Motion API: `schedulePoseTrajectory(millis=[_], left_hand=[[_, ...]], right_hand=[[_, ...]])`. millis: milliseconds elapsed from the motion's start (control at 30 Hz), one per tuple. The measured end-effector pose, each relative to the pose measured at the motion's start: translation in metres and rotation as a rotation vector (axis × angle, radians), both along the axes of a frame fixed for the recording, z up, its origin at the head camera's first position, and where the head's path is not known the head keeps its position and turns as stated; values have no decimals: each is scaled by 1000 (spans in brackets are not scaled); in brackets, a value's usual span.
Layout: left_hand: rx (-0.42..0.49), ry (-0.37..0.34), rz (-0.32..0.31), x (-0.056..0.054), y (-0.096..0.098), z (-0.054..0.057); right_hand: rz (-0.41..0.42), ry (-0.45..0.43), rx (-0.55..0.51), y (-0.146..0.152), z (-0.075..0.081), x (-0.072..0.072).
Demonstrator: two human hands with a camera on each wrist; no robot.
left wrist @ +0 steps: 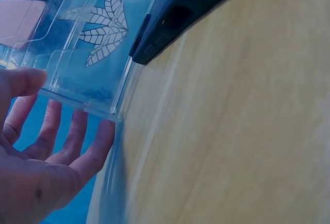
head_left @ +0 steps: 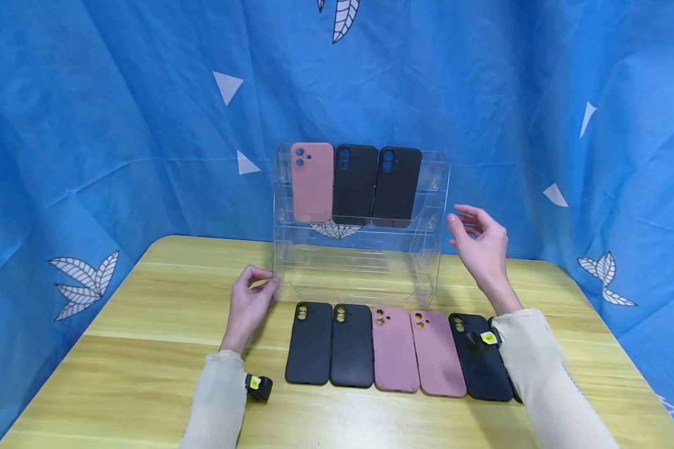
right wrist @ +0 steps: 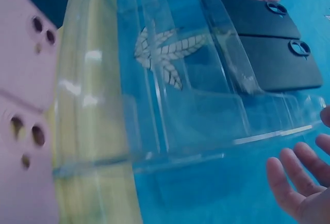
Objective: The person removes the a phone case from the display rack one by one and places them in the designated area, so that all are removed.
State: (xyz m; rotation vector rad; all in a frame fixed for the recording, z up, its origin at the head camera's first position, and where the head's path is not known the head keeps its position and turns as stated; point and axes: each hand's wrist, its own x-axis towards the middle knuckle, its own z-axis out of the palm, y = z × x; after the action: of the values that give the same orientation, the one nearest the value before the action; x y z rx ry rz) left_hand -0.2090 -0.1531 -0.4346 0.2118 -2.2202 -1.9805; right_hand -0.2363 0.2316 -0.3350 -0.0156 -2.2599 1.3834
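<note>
A clear tiered display stand stands at the back of the table. Its top tier holds a pink phone case and two black phone cases side by side. My left hand grips the stand's lower left edge, thumb at the front rim and fingers along the outer side. Off the stand's right side, my right hand is raised with loosely bent fingers and holds nothing. In the right wrist view its fingertips are apart from the clear side panel.
In front of the stand, a row of phone cases lies flat: two black ones, two pink ones, then black under my right sleeve. A blue patterned curtain hangs behind the wooden table.
</note>
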Motion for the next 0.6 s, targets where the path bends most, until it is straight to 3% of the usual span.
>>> schedulePoseTrajectory(millis=[267, 600], left_hand=[[-16, -1, -3, 0, 0, 1], [-50, -15, 0, 0, -1, 3]], right_hand=[[-36, -8, -95, -14, 6, -23], [-96, -47, -77, -18, 7, -32]])
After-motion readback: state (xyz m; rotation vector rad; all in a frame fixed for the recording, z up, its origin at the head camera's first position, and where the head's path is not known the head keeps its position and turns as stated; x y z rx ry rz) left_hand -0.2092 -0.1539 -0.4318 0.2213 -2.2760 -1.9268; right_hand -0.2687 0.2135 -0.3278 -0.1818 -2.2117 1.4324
